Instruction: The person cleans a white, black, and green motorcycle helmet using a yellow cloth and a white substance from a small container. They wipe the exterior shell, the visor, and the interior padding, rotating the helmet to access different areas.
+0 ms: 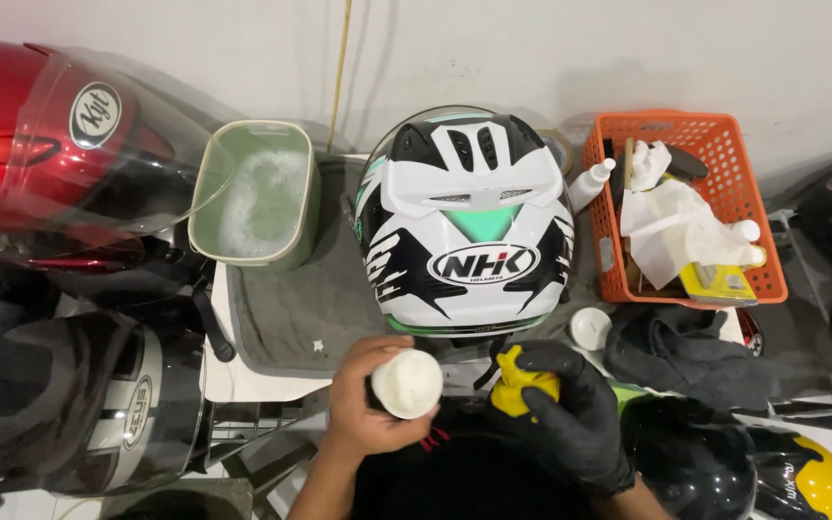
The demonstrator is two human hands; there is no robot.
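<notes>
My bare left hand (363, 404) grips a small white jar (406, 383), seen from above, at the bottom centre. Beside it my right hand (570, 414), in a black glove, is closed on a yellow sponge (517, 383). The jar and sponge are close but I cannot tell if they touch. Just beyond both hands stands a white, black and green helmet (469, 226) on a grey towel (291, 308). A small white lid (589, 327) lies on the towel to the right of the helmet.
A green tub of soapy water (257, 193) stands left of the helmet. An orange basket (753, 202) with bottles and cloths is at the right, a dark cloth (686, 356) below it. A red helmet (21, 135) and dark helmets (79, 404) crowd the left; another helmet (724, 462) bottom right.
</notes>
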